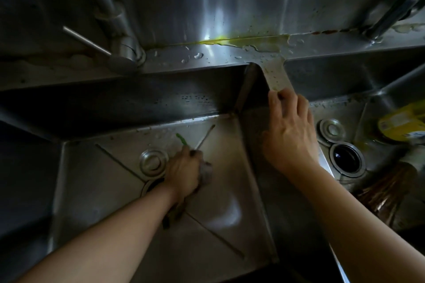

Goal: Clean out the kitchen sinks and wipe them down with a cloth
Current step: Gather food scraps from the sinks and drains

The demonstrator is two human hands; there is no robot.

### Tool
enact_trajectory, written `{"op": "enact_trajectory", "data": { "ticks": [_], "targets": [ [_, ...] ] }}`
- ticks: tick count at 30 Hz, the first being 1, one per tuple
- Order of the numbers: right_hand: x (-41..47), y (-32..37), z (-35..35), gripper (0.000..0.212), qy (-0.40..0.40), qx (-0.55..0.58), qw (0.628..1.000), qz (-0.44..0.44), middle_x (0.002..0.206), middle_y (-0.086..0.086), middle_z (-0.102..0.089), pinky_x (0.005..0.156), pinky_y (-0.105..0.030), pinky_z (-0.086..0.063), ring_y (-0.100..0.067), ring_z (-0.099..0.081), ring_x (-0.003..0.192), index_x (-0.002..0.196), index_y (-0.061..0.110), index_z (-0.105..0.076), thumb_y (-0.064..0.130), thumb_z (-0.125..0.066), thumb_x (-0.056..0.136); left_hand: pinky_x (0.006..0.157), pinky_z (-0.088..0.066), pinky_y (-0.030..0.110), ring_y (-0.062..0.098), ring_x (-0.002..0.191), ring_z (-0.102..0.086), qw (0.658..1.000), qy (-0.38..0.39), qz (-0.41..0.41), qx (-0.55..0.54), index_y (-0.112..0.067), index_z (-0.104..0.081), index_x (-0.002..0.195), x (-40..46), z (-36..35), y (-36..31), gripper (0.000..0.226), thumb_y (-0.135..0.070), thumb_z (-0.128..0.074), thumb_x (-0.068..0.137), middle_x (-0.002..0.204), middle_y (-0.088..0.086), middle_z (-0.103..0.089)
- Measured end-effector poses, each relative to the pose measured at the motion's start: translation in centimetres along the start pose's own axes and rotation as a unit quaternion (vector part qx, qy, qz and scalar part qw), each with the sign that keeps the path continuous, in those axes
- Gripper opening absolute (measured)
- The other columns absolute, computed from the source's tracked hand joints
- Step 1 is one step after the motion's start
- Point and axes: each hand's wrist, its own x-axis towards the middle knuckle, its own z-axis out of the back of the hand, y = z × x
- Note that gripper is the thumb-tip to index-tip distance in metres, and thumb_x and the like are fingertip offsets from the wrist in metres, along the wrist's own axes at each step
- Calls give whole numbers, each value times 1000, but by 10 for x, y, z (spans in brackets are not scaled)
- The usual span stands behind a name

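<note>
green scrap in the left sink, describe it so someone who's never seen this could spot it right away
Start at the left sink basin, the one under the faucet. On its floor, just beyond the left hand and right of the round metal stopper, lies the green scrap. It is the only bright green thing there; the thin stick beside it is dull and straight.

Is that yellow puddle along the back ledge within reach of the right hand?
Probably yes. The right hand rests on the divider between the sinks, which runs straight up to the yellow spill, with nothing in between.
</note>
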Motion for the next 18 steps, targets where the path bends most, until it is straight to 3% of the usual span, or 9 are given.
{"op": "enact_trajectory", "data": {
  "ticks": [3, 6, 12, 18],
  "targets": [
    [0, 1, -1, 70, -13, 4, 1000, 0, 136, -14, -32, 102, -45, -33, -33, -26, 121, 140, 8, -32, 21, -61, 77, 86, -44, 37, 35, 104, -52, 996, -81, 36, 10, -19, -43, 128, 40, 23, 3, 47, -21, -58, 83, 127, 13, -37],
    [1, 1, -4, 66, -29, 7, 1000, 3, 134, -14, -35, 100, -45, -35, -33, -28, 121, 139, 8, -34, 22, -57, 78, 87, -42, 41, 38, 107, -48, 990, -100, 84, 45, -16, -43, 128, 75, 30, 17, 47, -17, -58, 83, 125, 16, -37],
    [3, 0, -6, 65, -44, -2, 999, 3, 130, -15, -38, 96, -43, -35, -33, -30, 116, 137, 6, -36, 18, -57, 77, 99, -35, 39, 35, 120, -41, 994, -59, 94, 21, -18, -37, 139, 71, -2, 20, 55, -20, -54, 87, 136, 15, -35],
    [1, 1, 2, 69, -14, 8, 1000, -2, 138, -12, -32, 103, -41, -30, -31, -28, 125, 143, 10, -30, 18, -59, 81, 98, -37, 33, 31, 117, -46, 997, 12, 68, 19, -18, -41, 136, 12, -18, 7, 41, -24, -45, 95, 132, 11, -39]
  ]
}}
